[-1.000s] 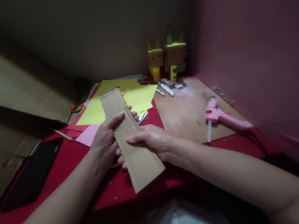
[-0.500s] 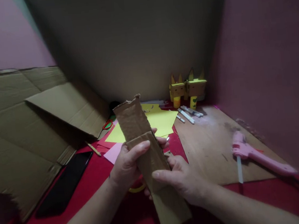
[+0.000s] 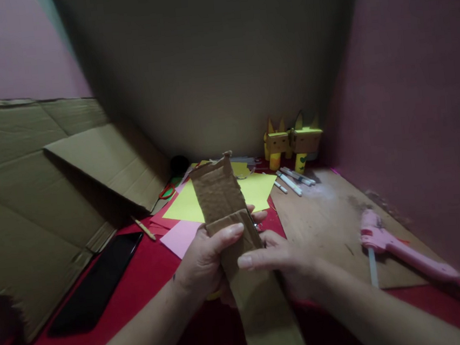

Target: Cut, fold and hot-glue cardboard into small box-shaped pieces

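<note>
Centrally, a cardboard strip [image 3: 263, 310] is held up over the near part of a red-covered table [image 3: 151, 280], slanting so that its far end lies further left than its near end. The far portion is darker and wrinkled, with a ragged edge; a step crosses the strip beside the thumbs. The left hand [image 3: 205, 256] clamps it from the left, thumb on top, and the right hand [image 3: 285, 259] grips it from the right, also with its thumb pressed on the face.

Beyond the strip lie yellow paper [image 3: 182, 205] and, nearer the left hand, pink paper [image 3: 178, 239]. A pencil [image 3: 143, 228] and a black phone [image 3: 98, 285] lie further left, near large cardboard sheets [image 3: 18, 214]. To the right, a flat brown board [image 3: 320, 223] bears a pink glue gun [image 3: 400, 251]. White markers [image 3: 290, 182] lie before two eared cardboard figures [image 3: 306, 142], which stand upright at the back.
</note>
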{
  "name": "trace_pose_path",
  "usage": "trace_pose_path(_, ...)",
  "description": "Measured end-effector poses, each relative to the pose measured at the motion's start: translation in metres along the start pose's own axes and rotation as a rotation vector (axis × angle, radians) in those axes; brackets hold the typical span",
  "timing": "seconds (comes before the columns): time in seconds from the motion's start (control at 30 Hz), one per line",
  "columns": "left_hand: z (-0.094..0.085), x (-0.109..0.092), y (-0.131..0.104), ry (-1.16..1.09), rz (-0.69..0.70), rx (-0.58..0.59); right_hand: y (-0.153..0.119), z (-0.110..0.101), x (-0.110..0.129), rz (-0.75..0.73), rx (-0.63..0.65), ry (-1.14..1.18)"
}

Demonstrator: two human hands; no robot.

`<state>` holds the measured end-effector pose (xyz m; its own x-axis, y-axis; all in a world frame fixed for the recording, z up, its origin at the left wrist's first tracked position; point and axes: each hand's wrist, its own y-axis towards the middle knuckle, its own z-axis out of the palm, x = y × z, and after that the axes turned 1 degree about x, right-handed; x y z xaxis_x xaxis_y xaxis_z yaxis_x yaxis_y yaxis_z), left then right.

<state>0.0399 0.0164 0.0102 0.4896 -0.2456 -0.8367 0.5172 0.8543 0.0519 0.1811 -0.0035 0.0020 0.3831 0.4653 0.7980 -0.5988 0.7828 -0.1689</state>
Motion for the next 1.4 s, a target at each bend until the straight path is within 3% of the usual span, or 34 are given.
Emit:
trace_pose_path(0.23,-0.001,-0.001,-0.003,0.119,-0.015,-0.025,0.005,0.003,0.008,-0.05,0.065,-0.154)
trace_pose_path(0.47,-0.001,0.008,-0.003,0.16,-0.153,-0.088,0.007,0.0,-0.003,0.011,0.033,-0.162)
trace_pose_path(0.53,-0.004,0.006,-0.003,0.191,-0.192,-0.012,0.004,-0.003,-0.005,0.04,0.034,-0.135)
trace_pose_path(0.63,-0.026,-0.017,-0.001,0.32,-0.064,0.057,-0.002,-0.01,-0.006,0.112,-0.004,-0.086)
trace_pose_path(0.67,-0.039,-0.031,0.0,0.427,0.016,-0.035,-0.003,-0.012,-0.005,0.128,-0.016,-0.079)
trace_pose_path(0.7,-0.054,-0.046,0.0,0.609,0.062,-0.196,-0.004,-0.014,-0.005,0.136,-0.029,-0.068)
trace_pose_path(0.73,-0.069,-0.063,-0.001,0.856,0.06,-0.382,-0.005,-0.016,-0.005,0.141,-0.037,-0.057)
trace_pose_path(0.77,-0.085,-0.078,-0.002,0.952,0.053,-0.499,-0.005,-0.018,-0.005,0.144,-0.038,-0.045)
trace_pose_path(0.83,-0.109,-0.101,-0.005,1.028,0.036,-0.618,-0.005,-0.02,-0.005,0.147,-0.026,-0.026)
trace_pose_path(0.9,-0.119,-0.108,-0.006,1.062,-0.011,-0.64,-0.003,-0.021,-0.006,0.15,0.006,-0.017)
trace_pose_path(1.0,-0.101,-0.089,-0.008,0.934,-0.083,-0.482,0.0,-0.023,-0.008,0.123,0.034,-0.003)
trace_pose_path(1.17,-0.034,-0.039,-0.005,0.587,-0.22,-0.069,0.0,-0.023,-0.017,0.081,0.034,-0.021)
trace_pose_path(1.27,-0.011,-0.024,-0.003,0.558,-0.217,-0.108,-0.001,-0.02,-0.022,0.093,0.052,-0.021)
trace_pose_path(1.4,-0.005,-0.016,-0.006,0.49,-0.215,-0.192,-0.005,-0.016,-0.025,0.098,0.038,0.013)
